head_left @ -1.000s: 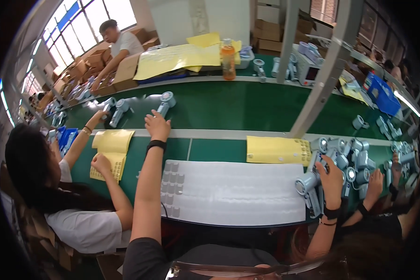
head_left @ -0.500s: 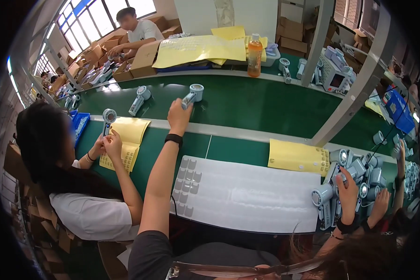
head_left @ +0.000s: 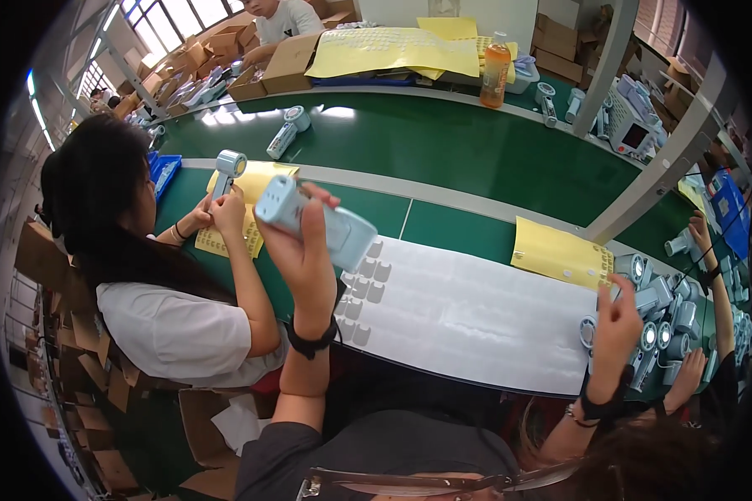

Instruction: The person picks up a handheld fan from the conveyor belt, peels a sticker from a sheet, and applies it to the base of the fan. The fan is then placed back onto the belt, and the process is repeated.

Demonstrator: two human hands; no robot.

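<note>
A light-blue handheld fan (head_left: 342, 237) is gripped in my left hand (head_left: 302, 259), raised over the left end of the white sheet (head_left: 476, 321). The fan lies tilted across my palm, with my thumb and fingers around it. Grey die-cut stickers (head_left: 366, 290) stand in rows at that end of the sheet. My right hand (head_left: 613, 334) is above the near left side of a heap of similar fans (head_left: 656, 305), fingers bent and apart. No fan shows plainly inside it; the hand hides part of the heap.
To the left a co-worker (head_left: 163, 313) holds another fan (head_left: 231, 164) over a yellow sticker sheet. One fan (head_left: 289, 132) lies on the green belt (head_left: 393, 142) beyond the rail. Another person's hand (head_left: 685, 377) is at the heap's near right. A metal post (head_left: 656, 167) rises behind the heap.
My left hand has taken a fan off the belt and drawn it back toward me, over the table. My right hand stays by the heap, its fingers shifted a little. The head view has moved slightly.
</note>
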